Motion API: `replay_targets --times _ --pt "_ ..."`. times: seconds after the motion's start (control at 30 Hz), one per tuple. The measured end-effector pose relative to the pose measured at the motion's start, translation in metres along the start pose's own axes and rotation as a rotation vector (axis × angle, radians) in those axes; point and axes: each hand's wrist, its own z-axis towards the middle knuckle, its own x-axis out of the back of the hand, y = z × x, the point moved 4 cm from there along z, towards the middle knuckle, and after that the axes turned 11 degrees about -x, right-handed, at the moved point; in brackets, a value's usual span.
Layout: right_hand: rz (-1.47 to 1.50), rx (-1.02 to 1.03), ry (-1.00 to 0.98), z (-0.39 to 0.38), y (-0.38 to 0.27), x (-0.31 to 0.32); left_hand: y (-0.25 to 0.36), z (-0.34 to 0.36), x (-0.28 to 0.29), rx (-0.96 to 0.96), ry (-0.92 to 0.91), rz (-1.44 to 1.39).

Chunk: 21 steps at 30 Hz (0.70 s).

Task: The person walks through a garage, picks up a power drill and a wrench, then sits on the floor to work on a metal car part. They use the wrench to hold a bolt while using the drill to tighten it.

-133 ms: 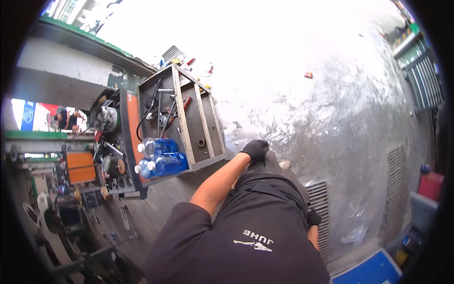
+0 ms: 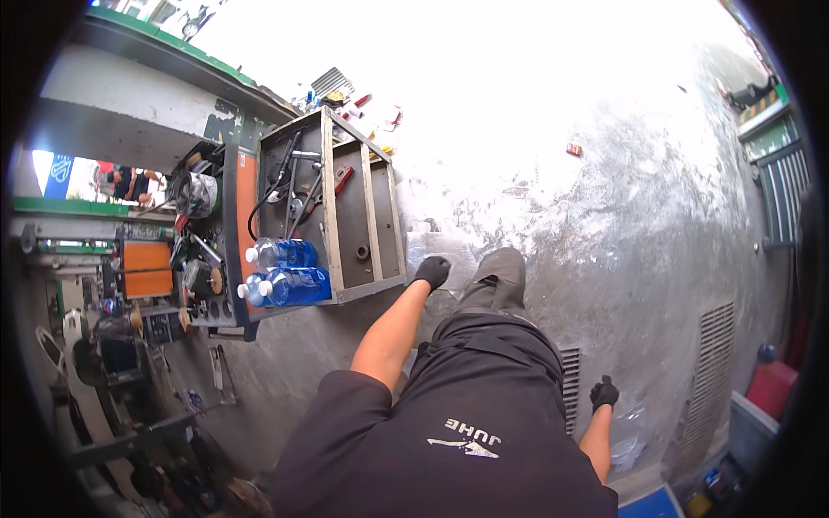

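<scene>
I see my left hand in a black glove beside the right side of a metal tool cart, its fingers curled; whatever they may hold is hidden. Blue-liquid plastic bottles lie on the cart's near end, and hand tools, including a red-handled one, lie in its tray. Low at the right, my right hand, also gloved, hangs out from my body over the concrete floor with fingers partly curled, contents not visible. My leg in dark trousers extends forward between the hands.
A green-edged beam and a machine with an orange panel stand at the left, with a distant person beyond. Floor grates lie at the right, near a red container. A small red object lies on the floor ahead.
My left hand has moved left, off the leg. My right hand has swung outward to the right. The leg shows further forward, and the surroundings have shifted slightly in view.
</scene>
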Motion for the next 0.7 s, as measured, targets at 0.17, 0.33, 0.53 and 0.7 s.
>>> replay_targets --times 0.17,0.33,0.53,0.7 --pt "-0.055 0.279 0.065 0.0 -0.203 -0.022 -0.069 -0.055 -0.066 -0.106 -0.287 0.636" --pt "-0.081 0.293 0.032 0.007 -0.295 -0.079 -0.007 -0.038 -0.172 0.06 -0.919 0.423" --pt "-1.8 1.396 0.226 0.07 -0.346 -0.103 0.179 0.152 -0.108 0.302 -0.086 -0.116" --pt "-1.822 1.336 -0.027 0.103 -0.434 -0.098 0.372 0.238 0.04 -0.006 0.426 -0.321"
